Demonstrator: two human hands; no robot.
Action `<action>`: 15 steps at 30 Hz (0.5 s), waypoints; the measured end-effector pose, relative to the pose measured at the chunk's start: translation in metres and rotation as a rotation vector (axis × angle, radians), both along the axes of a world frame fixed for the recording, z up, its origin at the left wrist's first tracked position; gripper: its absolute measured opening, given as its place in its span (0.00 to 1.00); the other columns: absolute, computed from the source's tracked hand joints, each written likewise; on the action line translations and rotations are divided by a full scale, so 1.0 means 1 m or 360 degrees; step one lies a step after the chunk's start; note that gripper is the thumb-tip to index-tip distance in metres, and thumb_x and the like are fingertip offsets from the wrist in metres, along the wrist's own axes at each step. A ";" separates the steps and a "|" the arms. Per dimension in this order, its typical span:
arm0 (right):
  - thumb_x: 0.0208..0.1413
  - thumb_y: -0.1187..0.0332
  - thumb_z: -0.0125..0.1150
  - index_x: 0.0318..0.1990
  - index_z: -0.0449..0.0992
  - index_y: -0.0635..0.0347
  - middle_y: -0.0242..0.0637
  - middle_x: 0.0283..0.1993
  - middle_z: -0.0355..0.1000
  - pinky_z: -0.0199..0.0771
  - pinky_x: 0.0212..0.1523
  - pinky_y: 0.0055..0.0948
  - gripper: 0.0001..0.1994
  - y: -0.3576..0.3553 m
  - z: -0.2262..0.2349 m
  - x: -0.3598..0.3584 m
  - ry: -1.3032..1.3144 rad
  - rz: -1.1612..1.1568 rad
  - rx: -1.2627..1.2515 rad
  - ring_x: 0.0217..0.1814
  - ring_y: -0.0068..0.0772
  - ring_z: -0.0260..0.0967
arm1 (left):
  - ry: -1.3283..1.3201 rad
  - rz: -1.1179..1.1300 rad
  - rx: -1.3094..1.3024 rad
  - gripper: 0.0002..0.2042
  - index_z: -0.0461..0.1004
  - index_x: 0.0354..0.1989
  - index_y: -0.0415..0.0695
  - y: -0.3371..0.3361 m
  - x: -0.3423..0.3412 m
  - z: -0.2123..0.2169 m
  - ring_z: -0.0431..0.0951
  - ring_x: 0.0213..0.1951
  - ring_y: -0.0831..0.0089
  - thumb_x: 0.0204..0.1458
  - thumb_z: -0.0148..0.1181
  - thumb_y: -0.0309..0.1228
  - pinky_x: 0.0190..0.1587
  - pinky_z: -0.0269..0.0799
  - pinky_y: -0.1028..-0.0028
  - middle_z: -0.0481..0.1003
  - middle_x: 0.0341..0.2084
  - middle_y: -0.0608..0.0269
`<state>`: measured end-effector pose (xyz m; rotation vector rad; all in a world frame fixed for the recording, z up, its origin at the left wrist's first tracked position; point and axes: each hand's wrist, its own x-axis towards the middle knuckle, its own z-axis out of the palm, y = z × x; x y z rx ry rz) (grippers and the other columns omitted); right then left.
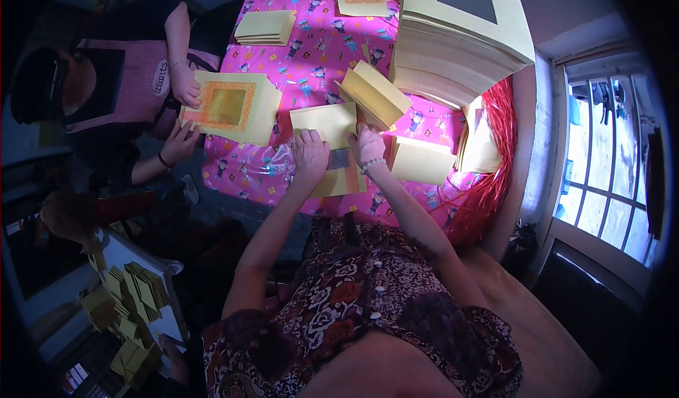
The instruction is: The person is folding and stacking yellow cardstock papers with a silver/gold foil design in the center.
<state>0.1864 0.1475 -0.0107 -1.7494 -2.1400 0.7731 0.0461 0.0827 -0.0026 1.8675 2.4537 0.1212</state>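
We see a table under a bright pink patterned cloth [311, 51], with a red fringe [488, 179] hanging off its right edge. To the right, a barred window [608, 165] lets in pale daylight (the rest of the room lies dim). At lower left a white shelf [152, 271] stands against the dark floor, and a wooden surface [537, 327] shows at lower right.
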 end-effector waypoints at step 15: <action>0.53 0.63 0.57 0.35 0.68 0.57 0.39 0.33 0.69 0.70 0.40 0.37 0.10 -0.009 -0.023 -0.002 0.0145 0.0641 0.0613 0.39 0.41 0.69 | 0.0159 -0.0038 0.0130 0.19 0.67 0.41 0.38 0.010 0.000 -0.028 0.69 0.40 0.56 0.46 0.61 0.39 0.42 0.70 0.64 0.66 0.37 0.53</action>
